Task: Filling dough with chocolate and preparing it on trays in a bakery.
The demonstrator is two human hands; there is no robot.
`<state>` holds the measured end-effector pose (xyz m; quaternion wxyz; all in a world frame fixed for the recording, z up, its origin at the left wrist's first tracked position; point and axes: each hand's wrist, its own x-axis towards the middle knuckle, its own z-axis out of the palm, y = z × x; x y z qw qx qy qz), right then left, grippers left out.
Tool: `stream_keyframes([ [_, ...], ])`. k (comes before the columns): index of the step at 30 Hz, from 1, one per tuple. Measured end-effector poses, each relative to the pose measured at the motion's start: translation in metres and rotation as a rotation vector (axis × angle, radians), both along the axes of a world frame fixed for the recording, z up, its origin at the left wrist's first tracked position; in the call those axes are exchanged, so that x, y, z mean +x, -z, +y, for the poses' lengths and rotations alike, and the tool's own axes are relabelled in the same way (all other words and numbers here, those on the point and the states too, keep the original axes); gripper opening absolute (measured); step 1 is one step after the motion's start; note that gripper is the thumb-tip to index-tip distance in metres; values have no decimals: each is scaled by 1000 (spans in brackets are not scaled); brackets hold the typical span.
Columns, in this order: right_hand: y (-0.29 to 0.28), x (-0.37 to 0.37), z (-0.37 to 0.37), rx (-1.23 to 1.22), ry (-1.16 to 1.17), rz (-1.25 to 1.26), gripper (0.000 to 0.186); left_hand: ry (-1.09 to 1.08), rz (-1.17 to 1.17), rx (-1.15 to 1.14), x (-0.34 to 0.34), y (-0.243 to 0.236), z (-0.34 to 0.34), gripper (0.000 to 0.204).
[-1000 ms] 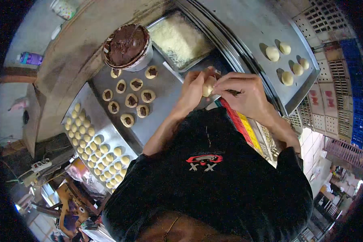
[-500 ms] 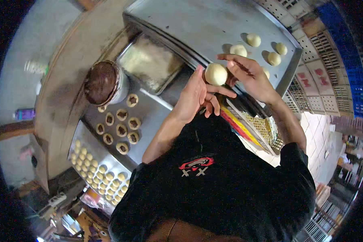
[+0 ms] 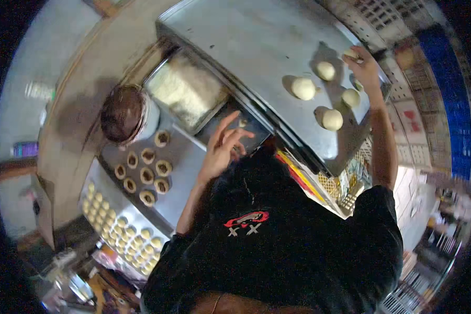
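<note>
Head camera view: a person's right hand (image 3: 365, 72) reached over the far right of a metal tray (image 3: 246, 44), thumb and fingertips at a pale dough ball (image 3: 350, 54); blur hid whether they gripped it or it touched the tray. Nearer on that tray lay more dough balls (image 3: 332, 120). The left hand (image 3: 220, 150) hovered with fingers spread, holding nothing visible. To its left, dough rounds (image 3: 147, 175) with dark centers sat on a gray surface (image 3: 179, 168), near a bucket (image 3: 150, 116) of brown filling (image 3: 121, 111).
</note>
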<state>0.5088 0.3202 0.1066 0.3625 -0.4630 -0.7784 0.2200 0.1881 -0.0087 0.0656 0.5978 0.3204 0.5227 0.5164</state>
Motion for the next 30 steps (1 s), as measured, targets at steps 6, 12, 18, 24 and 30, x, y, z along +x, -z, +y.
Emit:
stream_keyframes([
  [6,32,65,76,114,-87,-956,53,-594,296,-174,-61,91,-104,52],
  [12,-67,-85,-115,340,68,-237,39,-937,1059,-747,-79,176,-252,44],
  [18,-12,-239,-248,57,-263,-91,19,-936,1066,-874,-95,204,-271,43],
  [24,179,-361,-200,9,-559,-292,30,-1079,462,-297,-136,262,-282,38],
  [30,249,-395,-178,273,-584,-600,21,-1156,-340,151,-104,129,-226,38],
])
